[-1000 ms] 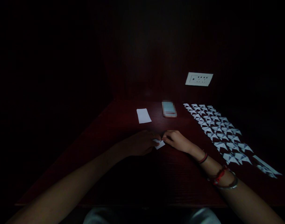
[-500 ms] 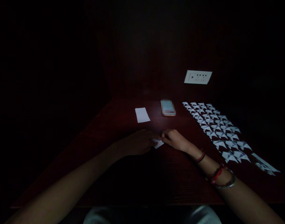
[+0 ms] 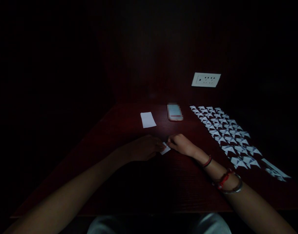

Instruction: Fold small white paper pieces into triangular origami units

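Note:
Between my hands, on the dark red table (image 3: pixel 110 136), lies a small piece of white folded paper (image 3: pixel 165 150). My left hand (image 3: pixel 147 148) is closed on its left side, the fingers pressing it near the tabletop. Bent fingers of my right hand (image 3: pixel 179 143) pinch the paper's upper right edge. Dim light hides the left fingers in part, and the exact folds are too small to make out. A stack of white paper sheets (image 3: pixel 148 120) rests flat beyond my left hand.
Several folded white paper pieces (image 3: pixel 228 149) stand in rows along the right side, with narrow paper strips (image 3: pixel 276 168) near their front end. A blurred phone-like object (image 3: pixel 174 112) lies at the back. A socket plate (image 3: pixel 206 80) is on the wall.
The left fingers have shifted slightly on the folded paper, and more of its upper edge shows between the hands. The whole view has moved a little.

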